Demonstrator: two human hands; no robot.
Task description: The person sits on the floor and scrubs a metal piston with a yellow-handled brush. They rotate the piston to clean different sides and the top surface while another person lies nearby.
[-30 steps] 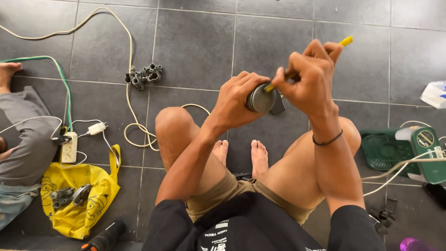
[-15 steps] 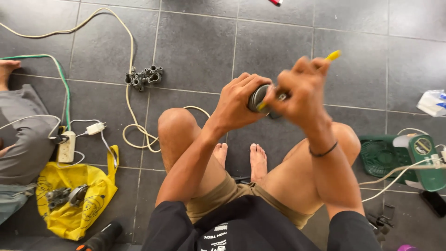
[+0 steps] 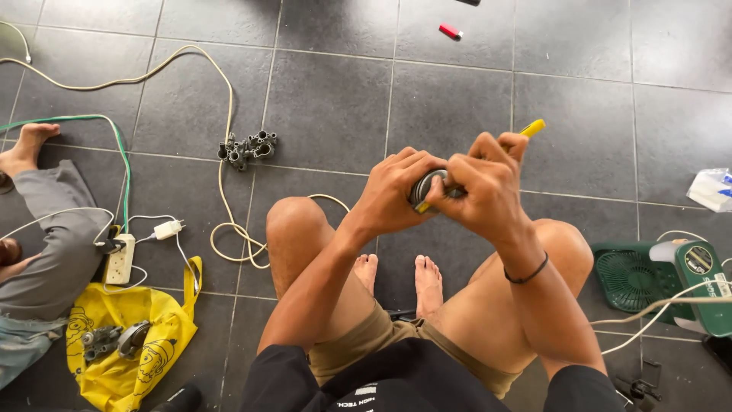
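Grey floor tiles [image 3: 457,99] fill the head view, with a seated person's bare knees and feet at lower centre. Left hand [image 3: 396,191] closes its fingers around a round grey metal part [image 3: 424,187], held in the air above the knees; only a sliver of its rim shows. Right hand [image 3: 484,187] is clenched around a yellow-handled tool [image 3: 534,127], whose yellow end juts up and to the right past the knuckles and whose working end meets the part between the two hands. A dark band [image 3: 526,275] circles the right wrist. By judgement the work on the part is midway: tool and part are engaged, nothing has been set down, and whether any piece has come loose is hidden by the fingers. Outward to the left, a cluster of grey metal fittings [image 3: 248,146] lies beside a cream cable [image 3: 223,152] looping across the floor; a white power strip [image 3: 120,258] and a yellow bag [image 3: 130,343] holding more metal pieces sit near the lower left edge, next to another person's grey sleeve [image 3: 57,252]. A green fan [image 3: 659,278] stands at the right edge, and a small red object [image 3: 450,31] lies near the top edge.
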